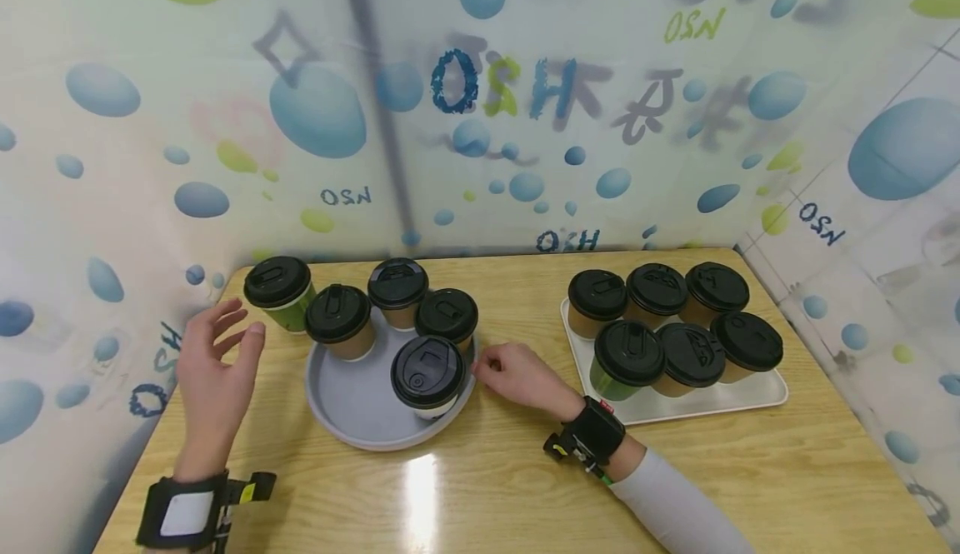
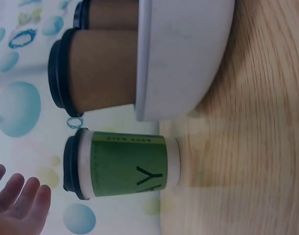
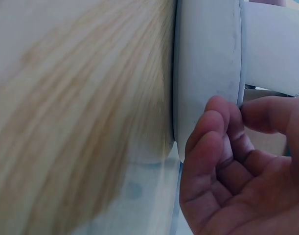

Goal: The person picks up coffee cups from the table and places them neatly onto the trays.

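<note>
A round lilac-grey tray (image 1: 348, 408) bears several lidded paper cups. Among them are a brown cup (image 1: 351, 341) at the left and a cup with a white base (image 1: 429, 379) at the right front. My right hand (image 1: 525, 375) is at the tray's right side, its thumb and forefinger pinching the rim (image 3: 240, 54) while the other fingers curl against the outer wall. On the table, just left of the tray, stands a green cup (image 2: 129, 164) with a black lid. Beside that cup my left hand (image 1: 217, 371) hangs in the air with its fingers apart, holding nothing.
To the right lies a white rectangular tray (image 1: 690, 408) with several black-lidded cups, one of them green (image 1: 618, 371). A printed curtain (image 1: 487, 196) rises behind the wooden table (image 1: 495, 487) and along its sides.
</note>
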The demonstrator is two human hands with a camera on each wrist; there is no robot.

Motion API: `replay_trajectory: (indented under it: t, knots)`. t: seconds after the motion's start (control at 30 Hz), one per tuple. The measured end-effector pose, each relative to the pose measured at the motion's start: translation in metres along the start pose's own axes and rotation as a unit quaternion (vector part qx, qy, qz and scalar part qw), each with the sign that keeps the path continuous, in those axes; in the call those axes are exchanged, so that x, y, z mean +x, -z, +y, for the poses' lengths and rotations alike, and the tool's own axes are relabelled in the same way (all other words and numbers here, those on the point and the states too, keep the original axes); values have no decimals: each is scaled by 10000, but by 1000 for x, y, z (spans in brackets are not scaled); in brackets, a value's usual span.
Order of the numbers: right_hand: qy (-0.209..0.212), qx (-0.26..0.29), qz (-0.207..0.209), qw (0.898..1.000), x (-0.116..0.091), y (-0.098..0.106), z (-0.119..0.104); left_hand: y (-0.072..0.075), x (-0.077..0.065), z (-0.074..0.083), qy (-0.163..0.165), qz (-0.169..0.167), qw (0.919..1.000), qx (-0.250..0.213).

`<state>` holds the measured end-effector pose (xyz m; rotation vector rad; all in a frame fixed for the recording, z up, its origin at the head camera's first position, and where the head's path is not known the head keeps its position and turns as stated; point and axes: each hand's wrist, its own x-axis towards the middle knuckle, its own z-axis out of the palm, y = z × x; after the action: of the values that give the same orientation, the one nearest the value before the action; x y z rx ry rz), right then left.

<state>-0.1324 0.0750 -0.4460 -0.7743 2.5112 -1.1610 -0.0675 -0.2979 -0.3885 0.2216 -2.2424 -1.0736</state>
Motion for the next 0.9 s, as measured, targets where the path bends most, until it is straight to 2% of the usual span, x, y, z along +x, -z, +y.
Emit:
replay_trajectory:
  t: [0.17, 0.27, 0.43, 0.6, 0.7, 0.9]
  knots:
    - [-185, 89, -57, 9998, 2, 2, 0, -2, 10, -9, 287, 16, 9996, 59]
    - [-259, 107, -39, 9996, 4, 4, 1, -3, 18, -13, 542, -98, 9985, 54]
    - [-359, 71, 3, 9993, 8, 5, 3, -6, 33, -21, 949, -475, 9942, -191]
    - [-462, 157, -43, 9988, 12, 6, 6, -8, 46, -32, 1316, -973, 9854, -469]
    - [-483, 193, -54, 9986, 14, 6, 7, -10, 53, -37, 1385, -1290, 9803, -570]
    - [-456, 258, -18, 9986, 14, 6, 7, -12, 64, -42, 1241, -1794, 9738, -641]
